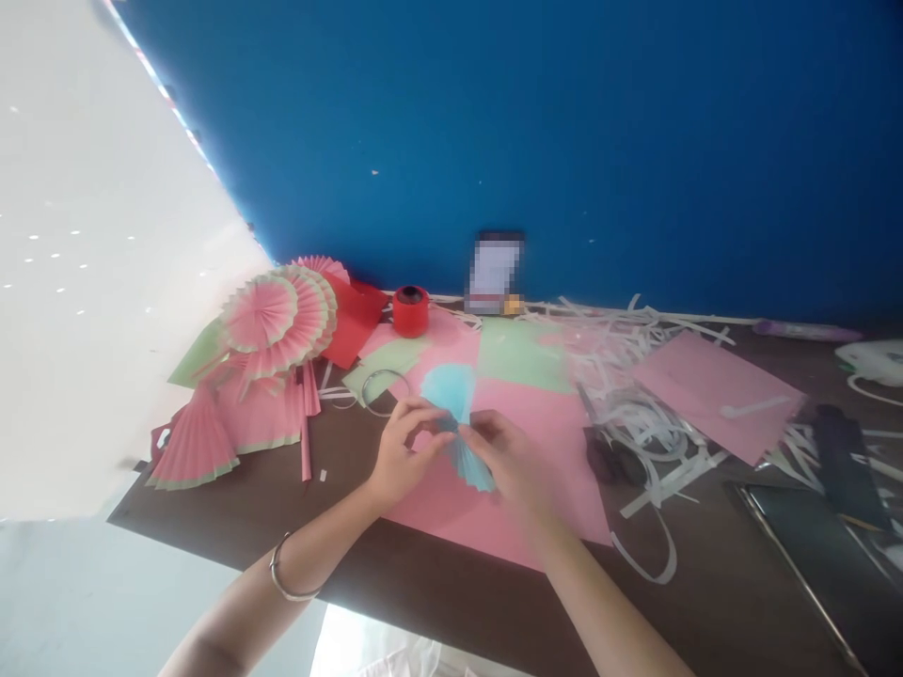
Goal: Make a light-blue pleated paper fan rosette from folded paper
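Note:
A light blue pleated paper fan (pixel 451 390) is pinched at its narrow middle, its folds spreading out above and below. My left hand (pixel 405 451) grips it from the left, thumb and fingers closed at the centre. From the right, my right hand (pixel 504 456) pinches the same middle part with its fingertips. Both hands are above a large pink paper sheet (pixel 437 522) on the dark table. A light green sheet (pixel 526 353) lies on the pink one, just beyond the fan. Close to my left hand is a thin metal ring (pixel 365 385).
Pink-and-green pleated rosettes (pixel 261 315) and folded fans (pixel 194 447) are heaped at left. A red tape roll (pixel 410 313) stands near the blue wall (pixel 564 141). White paper strips (pixel 641 428), a pink sheet (pixel 712 395) and a dark phone-like device (pixel 811 555) lie at right.

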